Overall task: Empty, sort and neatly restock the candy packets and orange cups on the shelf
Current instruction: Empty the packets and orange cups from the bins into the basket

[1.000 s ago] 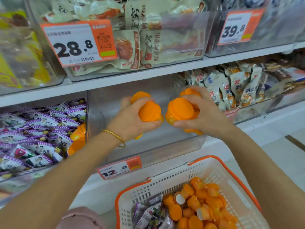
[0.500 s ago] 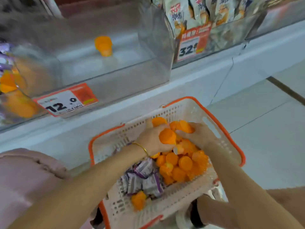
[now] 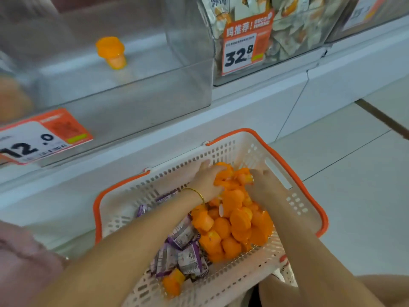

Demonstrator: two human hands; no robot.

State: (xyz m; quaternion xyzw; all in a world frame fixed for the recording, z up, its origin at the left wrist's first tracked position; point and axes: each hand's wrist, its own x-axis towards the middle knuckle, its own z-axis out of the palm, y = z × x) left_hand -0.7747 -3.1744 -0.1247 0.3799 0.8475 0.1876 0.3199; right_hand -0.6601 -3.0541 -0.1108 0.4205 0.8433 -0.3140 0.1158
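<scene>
A white basket [image 3: 295, 197] with an orange rim sits below the shelf. It holds a pile of orange cups [image 3: 234, 227] on the right and purple candy packets [image 3: 186, 251] on the left. My left hand [image 3: 207, 181], with a gold bracelet on the wrist, curls its fingers round cups at the far end of the pile. My right hand [image 3: 266, 188] digs in opposite it, fingers curled on cups there. A lone orange cup [image 3: 111, 52] stands inside the clear shelf bin [image 3: 155, 103].
A price tag reading 12.0 [image 3: 42, 136] hangs on the clear bin's front. To the right, another bin [image 3: 294, 36] holds pale snack packets behind a 32.8 tag. One stray orange cup [image 3: 173, 282] lies at the basket's near edge. Pale floor tiles lie to the right.
Both hands came down from the clear shelf bin, where they held orange cups, into the basket. They have since shifted to the pile's far end. The view tilted down.
</scene>
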